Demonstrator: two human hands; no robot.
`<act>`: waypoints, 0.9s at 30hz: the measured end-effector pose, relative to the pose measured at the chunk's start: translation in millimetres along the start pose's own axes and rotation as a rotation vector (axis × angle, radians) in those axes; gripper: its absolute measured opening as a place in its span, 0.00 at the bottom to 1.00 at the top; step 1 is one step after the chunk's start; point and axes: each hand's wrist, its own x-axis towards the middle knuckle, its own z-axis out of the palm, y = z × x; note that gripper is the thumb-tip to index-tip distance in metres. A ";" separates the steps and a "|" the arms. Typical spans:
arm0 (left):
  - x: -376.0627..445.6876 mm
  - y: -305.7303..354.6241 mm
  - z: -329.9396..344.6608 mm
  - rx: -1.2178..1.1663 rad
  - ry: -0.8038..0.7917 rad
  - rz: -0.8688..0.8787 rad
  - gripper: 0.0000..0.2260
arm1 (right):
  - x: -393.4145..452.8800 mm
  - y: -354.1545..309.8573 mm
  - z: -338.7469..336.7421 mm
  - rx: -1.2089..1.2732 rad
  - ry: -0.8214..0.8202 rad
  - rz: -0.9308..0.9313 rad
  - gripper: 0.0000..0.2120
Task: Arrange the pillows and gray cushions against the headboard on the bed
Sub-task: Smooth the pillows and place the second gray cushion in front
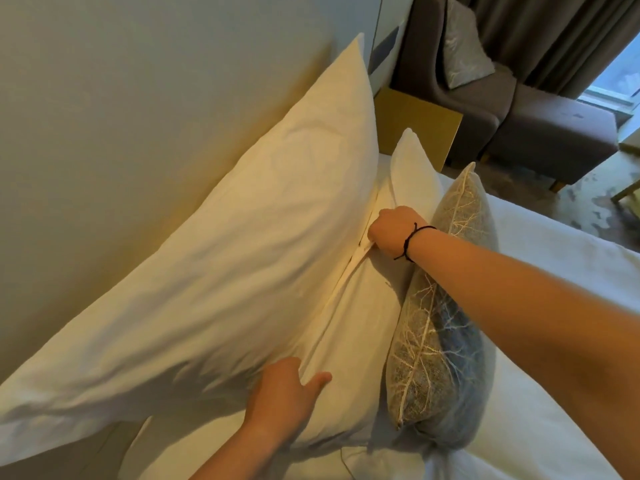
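Observation:
A large white pillow leans against the pale headboard. In front of it stands a second white pillow, its far corner poking up. A gray cushion with a pale branch pattern stands on edge against that second pillow. My right hand, with a black cord on the wrist, is closed on the top edge of the second pillow. My left hand presses flat, fingers spread, at the seam between the two pillows near their lower end.
The bed's white sheet spreads to the right. Beyond the bed stand a yellow bedside table, a brown armchair holding a silver cushion, a curtain and a window.

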 end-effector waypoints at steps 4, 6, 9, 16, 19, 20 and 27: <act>-6.3 14.6 -12.8 0.198 0.079 0.161 0.18 | -8.6 0.5 -4.6 0.139 0.059 0.089 0.10; -15.0 20.1 -20.7 0.231 0.108 0.216 0.19 | -16.2 7.0 -8.2 0.212 0.095 0.109 0.11; -27.7 16.1 -31.9 0.262 0.133 0.250 0.20 | -25.7 6.2 -17.2 0.321 0.147 0.106 0.11; -23.4 -12.4 -50.8 -0.064 0.069 0.136 0.14 | -26.2 -39.4 -14.8 0.567 0.167 0.212 0.12; -26.7 -28.0 -49.0 -0.216 0.060 0.120 0.14 | -22.1 -61.4 -19.5 0.652 0.233 0.212 0.12; -28.8 -37.2 -47.2 -0.250 0.053 0.091 0.15 | -23.2 -69.5 -20.1 0.667 0.278 0.215 0.11; -42.4 -103.8 -33.1 -0.264 0.198 -0.015 0.17 | -48.7 -104.7 1.9 0.596 0.258 0.028 0.14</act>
